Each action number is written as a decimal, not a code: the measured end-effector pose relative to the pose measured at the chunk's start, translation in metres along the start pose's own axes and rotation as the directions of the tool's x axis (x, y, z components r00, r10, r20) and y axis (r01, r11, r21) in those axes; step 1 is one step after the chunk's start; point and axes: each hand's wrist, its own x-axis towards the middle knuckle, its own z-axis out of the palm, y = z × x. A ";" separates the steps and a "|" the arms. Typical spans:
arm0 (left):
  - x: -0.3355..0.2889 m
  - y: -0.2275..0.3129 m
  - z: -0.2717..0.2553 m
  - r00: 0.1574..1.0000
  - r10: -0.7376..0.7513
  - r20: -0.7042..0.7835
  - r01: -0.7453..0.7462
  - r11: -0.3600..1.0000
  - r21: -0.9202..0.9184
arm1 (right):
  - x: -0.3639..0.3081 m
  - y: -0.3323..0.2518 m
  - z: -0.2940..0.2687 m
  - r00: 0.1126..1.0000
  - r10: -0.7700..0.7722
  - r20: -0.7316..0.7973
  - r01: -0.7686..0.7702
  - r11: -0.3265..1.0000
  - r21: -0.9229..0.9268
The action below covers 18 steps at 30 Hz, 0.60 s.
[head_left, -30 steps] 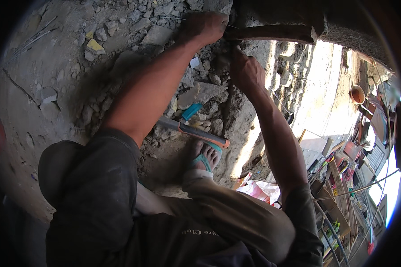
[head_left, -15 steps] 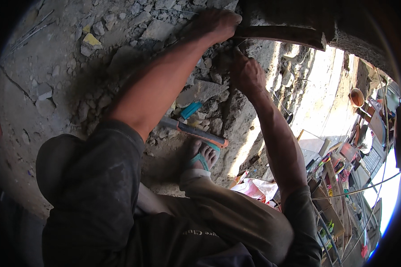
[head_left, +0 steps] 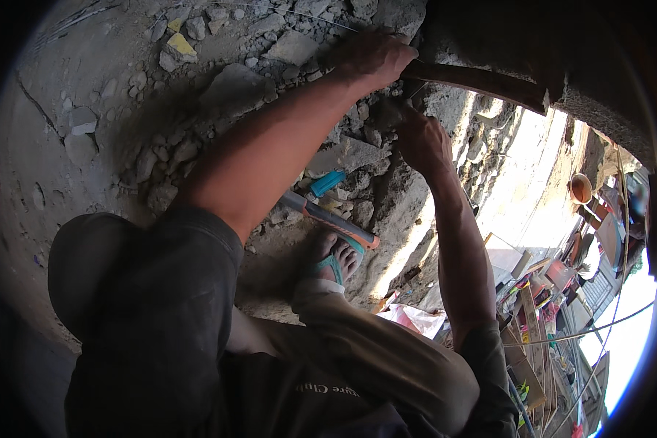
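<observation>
Above the rubble, my left hand (head_left: 378, 60) is closed at the near end of a dark curved strip (head_left: 482, 82) beneath a dark block. What lies in its fingers is hidden. A thin wire (head_left: 321, 17) runs from the upper left to the back of this hand. Just below and to the right, my right hand (head_left: 425, 142) is closed, its fingertips blurred; a fine wire (head_left: 417, 90) sticks up from them toward the strip. Nearer me, by my sandalled foot (head_left: 337, 259), lies a tool with a black and orange handle (head_left: 339, 225). Beside it is a teal piece (head_left: 327, 184).
Broken concrete (head_left: 292, 47) and stones cover the ground at the left and middle. A rough concrete edge (head_left: 606, 109) hangs over the upper right. Farther right are a brown pot (head_left: 580, 188), planks (head_left: 536, 328) and heaped clutter. A pale crumpled sheet (head_left: 416, 320) lies near my knee.
The view has shifted, so hands, strip and rubble sit slightly lower and mostly farther right. Both hands stay by the strip's end; the right fingertips now look more blurred.
</observation>
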 end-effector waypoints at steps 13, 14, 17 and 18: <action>-0.007 -0.021 0.005 0.973 -0.102 -0.208 0.069 0.985 -0.159 | 0.000 0.002 0.003 0.993 -0.078 -0.087 0.084 0.994 0.075; -0.004 -0.021 0.006 0.981 -0.103 -0.164 0.076 0.984 -0.162 | 0.000 0.000 0.002 0.997 -0.052 -0.050 0.056 0.996 0.075; -0.002 -0.018 0.010 0.984 -0.114 -0.134 0.092 0.983 -0.158 | 0.000 -0.003 0.000 1.000 0.001 0.032 -0.003 0.998 0.068; -0.003 -0.017 0.011 0.983 -0.119 -0.141 0.097 0.983 -0.155 | 0.000 -0.003 0.000 0.999 0.003 0.040 -0.006 0.998 0.063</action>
